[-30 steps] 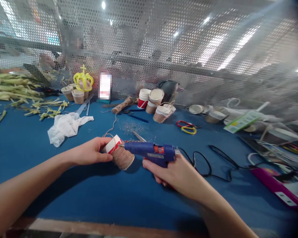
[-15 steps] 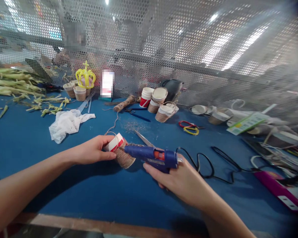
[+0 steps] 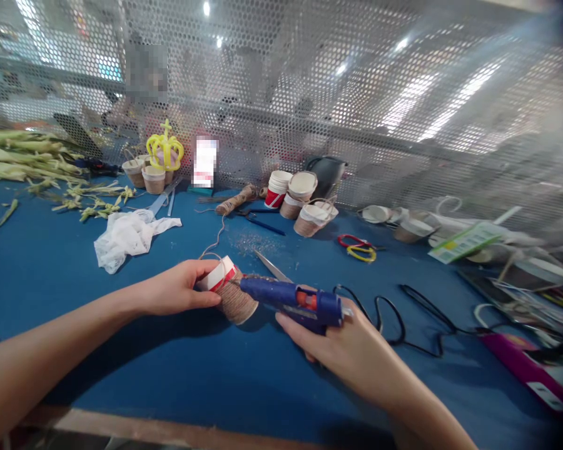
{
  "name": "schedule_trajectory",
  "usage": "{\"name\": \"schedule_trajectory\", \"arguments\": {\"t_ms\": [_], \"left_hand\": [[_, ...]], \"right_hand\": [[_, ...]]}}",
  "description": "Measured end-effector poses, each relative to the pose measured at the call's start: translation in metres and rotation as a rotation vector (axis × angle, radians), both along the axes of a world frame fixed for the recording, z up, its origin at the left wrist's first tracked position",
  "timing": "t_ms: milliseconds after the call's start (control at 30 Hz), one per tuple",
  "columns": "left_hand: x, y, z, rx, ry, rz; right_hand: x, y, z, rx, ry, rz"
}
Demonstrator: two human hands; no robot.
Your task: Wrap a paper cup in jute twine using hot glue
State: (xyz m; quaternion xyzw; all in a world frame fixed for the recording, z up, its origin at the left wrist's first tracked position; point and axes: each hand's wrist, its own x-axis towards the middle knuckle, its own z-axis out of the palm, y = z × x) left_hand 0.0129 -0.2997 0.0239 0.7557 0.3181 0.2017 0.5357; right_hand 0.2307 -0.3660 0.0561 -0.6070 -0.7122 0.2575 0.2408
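My left hand (image 3: 187, 287) grips a small paper cup (image 3: 237, 301) by its white and red rim end. Brown twine is wound round most of the cup, which lies tilted just above the table. From it a loose strand of twine (image 3: 221, 231) runs back to a twine bundle (image 3: 237, 200). My right hand (image 3: 333, 334) is closed round a blue hot glue gun (image 3: 291, 297), its nozzle at the twine on the cup's side. Behind the glue gun lie scissors (image 3: 269, 265) with only the blades showing; their handles are hidden.
Twine-wrapped cups (image 3: 312, 217) stand at the back middle. A white cloth (image 3: 126, 240) and green husks (image 3: 23, 156) lie to the left. Red and yellow handled scissors (image 3: 360, 249), a black cable (image 3: 422, 306) and a purple power strip (image 3: 525, 369) are on the right. Perforated metal (image 3: 272, 81) closes the back.
The glue gun's nozzle has shifted slightly right along the cup. The cup stays in my left hand, and the whole view has dropped a little.
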Motion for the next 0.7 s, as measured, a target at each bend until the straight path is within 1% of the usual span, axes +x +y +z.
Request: {"name": "schedule_trajectory", "arguments": {"t_ms": [167, 333, 467, 700], "left_hand": [[-0.0019, 0.0001, 0.0003, 0.081, 0.05, -0.009], [-0.0024, -0.0002, -0.0003, 0.1, 0.078, 0.007], [-0.0026, -0.0003, 0.0012, 0.149, 0.104, -0.008], [-0.0034, -0.0021, 0.0039, 0.148, 0.097, 0.008]], "right_hand": [[-0.0004, -0.0005, -0.0015, 0.022, -0.001, 0.053], [0.0007, -0.001, -0.0022, -0.019, -0.019, -0.008], [0.0004, -0.0012, -0.0025, -0.025, 0.0, 0.026], [0.0015, -0.0011, 0.0037, -0.128, 0.018, -0.113]]}}
